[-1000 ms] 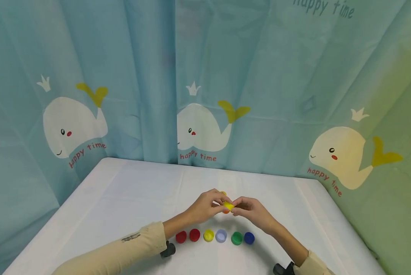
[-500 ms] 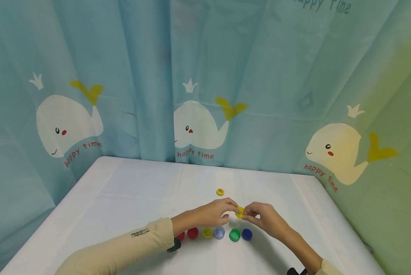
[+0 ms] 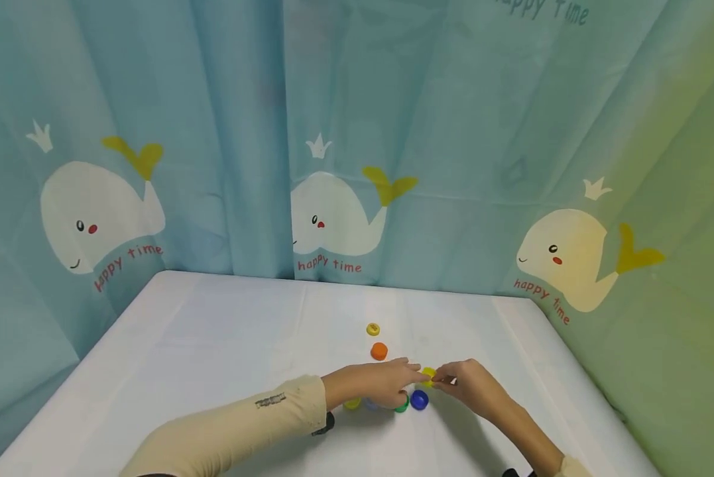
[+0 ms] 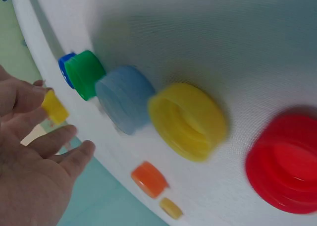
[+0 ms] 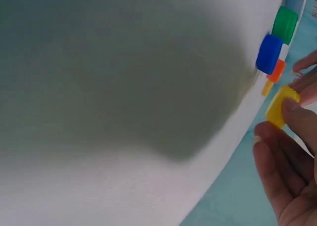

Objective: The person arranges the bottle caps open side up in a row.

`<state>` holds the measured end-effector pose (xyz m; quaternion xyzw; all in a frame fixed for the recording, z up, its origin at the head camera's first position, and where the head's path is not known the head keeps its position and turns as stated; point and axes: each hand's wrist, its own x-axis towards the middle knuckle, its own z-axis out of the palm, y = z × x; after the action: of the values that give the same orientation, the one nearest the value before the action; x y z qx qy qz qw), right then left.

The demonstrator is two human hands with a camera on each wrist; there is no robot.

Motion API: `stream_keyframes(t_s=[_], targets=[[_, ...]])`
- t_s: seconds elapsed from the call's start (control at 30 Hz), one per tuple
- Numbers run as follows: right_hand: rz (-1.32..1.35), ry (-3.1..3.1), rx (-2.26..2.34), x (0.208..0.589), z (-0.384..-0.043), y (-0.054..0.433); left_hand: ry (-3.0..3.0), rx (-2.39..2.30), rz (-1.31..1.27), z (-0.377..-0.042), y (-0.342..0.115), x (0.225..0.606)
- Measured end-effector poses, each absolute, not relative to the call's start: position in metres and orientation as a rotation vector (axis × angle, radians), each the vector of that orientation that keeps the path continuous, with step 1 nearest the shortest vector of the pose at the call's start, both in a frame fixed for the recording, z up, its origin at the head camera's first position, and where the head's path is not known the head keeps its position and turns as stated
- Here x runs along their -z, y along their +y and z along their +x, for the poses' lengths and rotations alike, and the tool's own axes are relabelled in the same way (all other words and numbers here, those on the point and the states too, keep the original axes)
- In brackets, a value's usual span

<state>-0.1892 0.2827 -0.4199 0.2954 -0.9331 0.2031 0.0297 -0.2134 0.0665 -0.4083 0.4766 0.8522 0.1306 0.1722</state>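
My right hand [image 3: 475,385] pinches a yellow bottle cap [image 3: 428,376] between thumb and fingers, above the table just behind the blue cap [image 3: 419,399]. The left hand [image 3: 383,384] reaches in from the left, its index finger stretched out to the cap's near side and its thumb held apart below. In the right wrist view the held cap [image 5: 282,107] shows its rim, with the right thumb laid over it. Under the left hand, a green cap [image 3: 401,403] is partly covered. The left wrist view also shows a pale blue cap [image 4: 125,99] in the same row.
Another yellow cap [image 4: 188,122] and a red cap [image 4: 287,161] continue the row leftward. Farther back on the white table [image 3: 243,324] lie an orange cap [image 3: 379,351] and a small yellow cap [image 3: 373,329]. A whale-print curtain [image 3: 452,132] hangs behind the table.
Both hands have moved right and nearer with the yellow cap. The left thumb has come away from it, leaving the index finger stretched out. The orange cap has come into sight.
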Motion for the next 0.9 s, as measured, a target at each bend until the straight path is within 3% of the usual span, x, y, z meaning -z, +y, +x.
stream_keyframes(t_s=[0.9], targets=[[0.877,-2.969,-0.695,0.432,-0.179,0.300,2.354,-0.229,1.455,-0.215,0.084,0.419]])
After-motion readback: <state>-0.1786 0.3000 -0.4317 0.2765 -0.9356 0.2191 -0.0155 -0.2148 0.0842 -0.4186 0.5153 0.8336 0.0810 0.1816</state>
